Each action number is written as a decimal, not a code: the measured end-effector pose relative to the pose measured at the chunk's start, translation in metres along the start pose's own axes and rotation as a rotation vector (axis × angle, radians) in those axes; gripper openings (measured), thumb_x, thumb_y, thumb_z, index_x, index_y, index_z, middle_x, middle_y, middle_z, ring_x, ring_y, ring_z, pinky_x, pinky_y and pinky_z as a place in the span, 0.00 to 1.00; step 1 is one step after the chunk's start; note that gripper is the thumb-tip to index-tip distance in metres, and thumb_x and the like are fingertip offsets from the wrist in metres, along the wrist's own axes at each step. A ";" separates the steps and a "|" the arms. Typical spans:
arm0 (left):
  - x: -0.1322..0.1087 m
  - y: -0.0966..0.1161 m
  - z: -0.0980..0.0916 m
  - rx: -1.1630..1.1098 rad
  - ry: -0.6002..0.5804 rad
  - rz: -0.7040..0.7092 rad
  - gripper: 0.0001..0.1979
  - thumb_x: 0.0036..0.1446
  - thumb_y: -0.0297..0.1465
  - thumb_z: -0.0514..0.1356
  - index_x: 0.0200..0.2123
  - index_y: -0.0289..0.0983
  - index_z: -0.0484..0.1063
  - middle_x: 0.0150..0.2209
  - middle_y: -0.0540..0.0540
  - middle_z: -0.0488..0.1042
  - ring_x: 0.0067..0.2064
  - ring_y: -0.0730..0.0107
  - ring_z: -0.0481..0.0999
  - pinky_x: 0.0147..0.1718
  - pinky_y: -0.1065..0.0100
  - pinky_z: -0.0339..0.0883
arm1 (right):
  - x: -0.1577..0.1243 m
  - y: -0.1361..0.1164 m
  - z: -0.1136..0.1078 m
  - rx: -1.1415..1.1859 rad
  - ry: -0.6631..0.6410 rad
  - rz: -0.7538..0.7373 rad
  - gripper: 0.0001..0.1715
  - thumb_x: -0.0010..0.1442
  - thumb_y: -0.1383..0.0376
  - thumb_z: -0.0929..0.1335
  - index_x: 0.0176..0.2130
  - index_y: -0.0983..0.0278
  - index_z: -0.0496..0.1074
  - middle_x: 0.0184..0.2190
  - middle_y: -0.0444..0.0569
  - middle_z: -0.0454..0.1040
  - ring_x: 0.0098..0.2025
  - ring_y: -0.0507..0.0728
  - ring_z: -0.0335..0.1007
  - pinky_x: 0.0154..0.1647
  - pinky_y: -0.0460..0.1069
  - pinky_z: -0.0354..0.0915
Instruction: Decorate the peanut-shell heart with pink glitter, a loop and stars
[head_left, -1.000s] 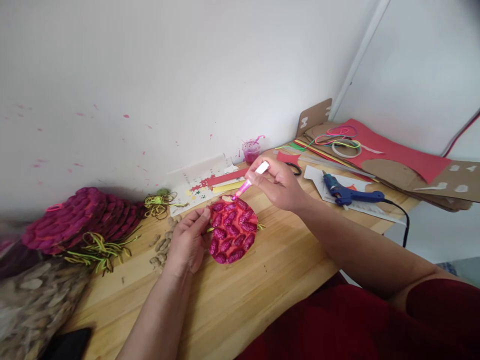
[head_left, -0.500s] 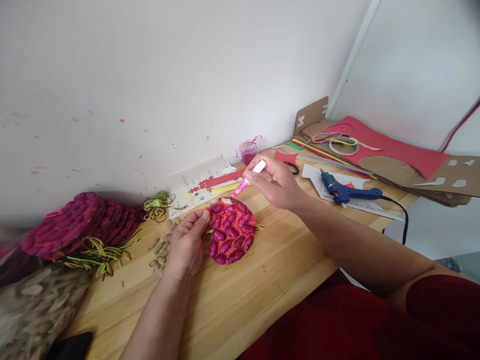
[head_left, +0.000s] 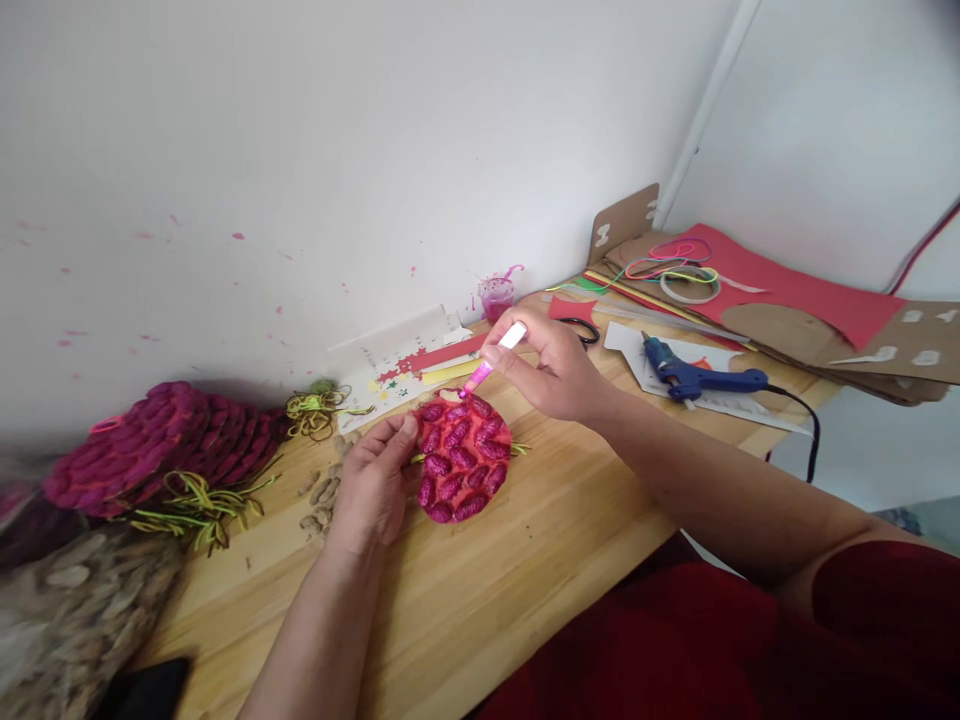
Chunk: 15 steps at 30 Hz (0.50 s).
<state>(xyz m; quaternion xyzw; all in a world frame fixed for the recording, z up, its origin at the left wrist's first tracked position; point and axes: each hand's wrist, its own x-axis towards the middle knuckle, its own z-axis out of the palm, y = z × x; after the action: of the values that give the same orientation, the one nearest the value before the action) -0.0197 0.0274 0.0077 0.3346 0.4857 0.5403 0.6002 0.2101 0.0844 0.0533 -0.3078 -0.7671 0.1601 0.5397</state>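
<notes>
A round red craft piece (head_left: 459, 460), covered with magenta-painted peanuts in their shells, is above the wooden table. My left hand (head_left: 373, 478) grips its left edge between thumb and fingers. In my right hand (head_left: 546, 362) is a slim paintbrush (head_left: 495, 355) with a white handle and pink-stained lower part. Its tip touches or nearly touches the peanuts at the top edge, where one pale peanut (head_left: 450, 394) shows. Unpainted peanuts (head_left: 322, 495) lie left of my left hand. Behind the hands stands a small cup of pink paint (head_left: 496, 297).
Stacked magenta peanut pieces (head_left: 165, 445) and green-yellow strings (head_left: 202, 510) lie left, near a bag of peanuts (head_left: 82, 610) and a dark phone-like object (head_left: 146, 688). At right are a blue glue gun (head_left: 701, 380), black-handled scissors (head_left: 581, 330), a tape roll (head_left: 688, 286) and cardboard (head_left: 795, 350).
The brush has come slightly down and left, its tip now over the peanuts at the piece's upper edge. My left hand keeps its grip on the piece.
</notes>
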 end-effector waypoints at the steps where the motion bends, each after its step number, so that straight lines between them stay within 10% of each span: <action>1: 0.000 0.000 0.000 -0.002 0.001 0.001 0.23 0.41 0.41 0.79 0.36 0.33 0.79 0.27 0.50 0.76 0.22 0.75 0.72 0.19 0.73 0.69 | 0.000 0.000 0.000 -0.005 0.014 -0.007 0.11 0.68 0.59 0.68 0.34 0.61 0.70 0.31 0.48 0.73 0.38 0.58 0.68 0.42 0.54 0.62; 15: 0.001 0.001 -0.001 -0.033 -0.010 0.019 0.22 0.41 0.39 0.79 0.35 0.33 0.79 0.28 0.49 0.77 0.25 0.74 0.74 0.22 0.74 0.70 | 0.002 0.007 0.000 0.215 0.025 0.256 0.17 0.63 0.51 0.72 0.35 0.62 0.70 0.28 0.44 0.70 0.30 0.53 0.63 0.31 0.50 0.58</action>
<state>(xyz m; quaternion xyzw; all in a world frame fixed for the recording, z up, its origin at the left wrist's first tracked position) -0.0206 0.0287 0.0082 0.3317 0.4707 0.5522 0.6029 0.2121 0.0911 0.0505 -0.3454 -0.6934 0.3047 0.5541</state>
